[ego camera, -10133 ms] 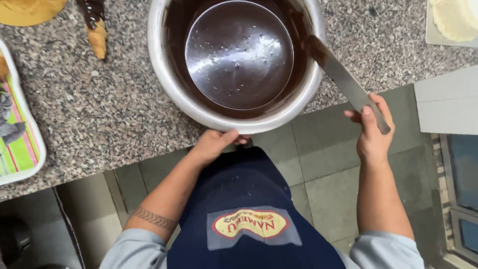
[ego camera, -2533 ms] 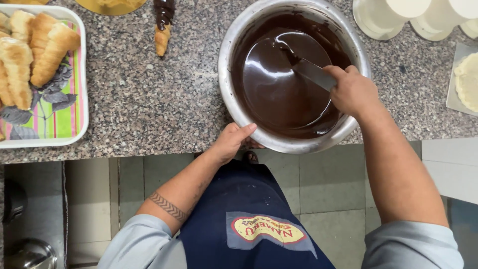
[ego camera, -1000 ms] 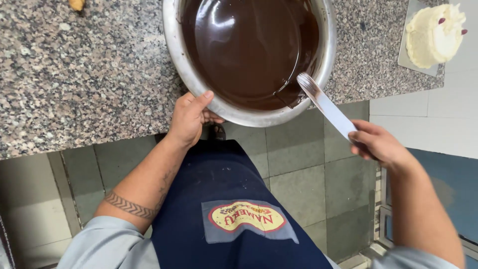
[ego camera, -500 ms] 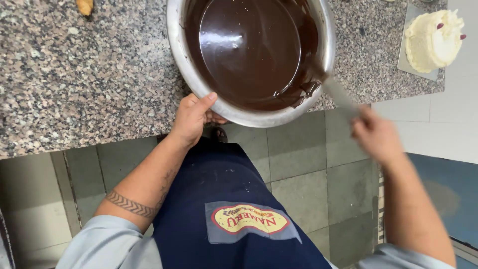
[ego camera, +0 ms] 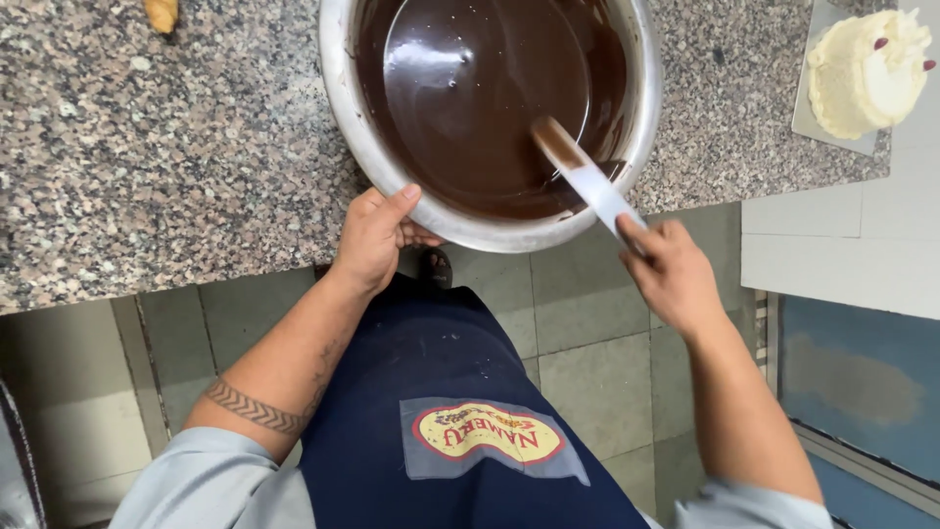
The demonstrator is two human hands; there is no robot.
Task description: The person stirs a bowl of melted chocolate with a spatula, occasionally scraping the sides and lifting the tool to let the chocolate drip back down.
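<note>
A large steel bowl (ego camera: 345,118) of glossy melted chocolate (ego camera: 470,98) sits at the near edge of a speckled granite counter (ego camera: 157,147). My left hand (ego camera: 374,235) grips the bowl's near rim, thumb over the edge. My right hand (ego camera: 672,274) holds the handle of a flat metal spatula (ego camera: 587,181). The spatula's blade tip is coated in chocolate and lies inside the bowl near its right wall.
A small cream-covered cake (ego camera: 862,71) with red bits stands on a board at the counter's right end. A pastry tip (ego camera: 161,12) shows at the top left. Below the counter are grey floor tiles (ego camera: 587,343) and my dark blue apron (ego camera: 441,411).
My right hand has swung the spatula back into the bowl; half a second ago its blade was at the rim, outside the chocolate. The left hand has kept its hold on the rim.
</note>
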